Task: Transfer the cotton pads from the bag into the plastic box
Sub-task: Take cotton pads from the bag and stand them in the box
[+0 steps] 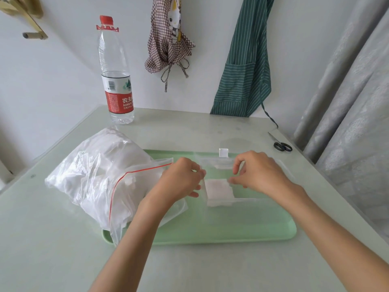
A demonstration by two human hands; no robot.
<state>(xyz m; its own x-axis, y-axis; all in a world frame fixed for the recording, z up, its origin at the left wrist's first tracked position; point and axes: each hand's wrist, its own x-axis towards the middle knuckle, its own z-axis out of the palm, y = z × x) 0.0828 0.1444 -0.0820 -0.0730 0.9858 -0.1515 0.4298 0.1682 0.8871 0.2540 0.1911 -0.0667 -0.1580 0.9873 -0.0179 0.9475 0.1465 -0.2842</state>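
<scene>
Centrally, a stack of cotton pads [220, 191] is seen inside the clear plastic box [242, 200] on the green tray [210, 232], apparently pinched by both the left hand [181, 179] and right hand [260, 172], while the bag [101, 175] lies left.

water bottle [116, 70] | red label band: Chinese characters "农夫" and, below, "NONGFU", both cut off at the bottle's curve | smaller print and barcode unreadable

a pale table [63, 260] carries a green tray [231, 230]; a water bottle [116, 81] stands at its back; scissors [282, 145] lie far right.
</scene>
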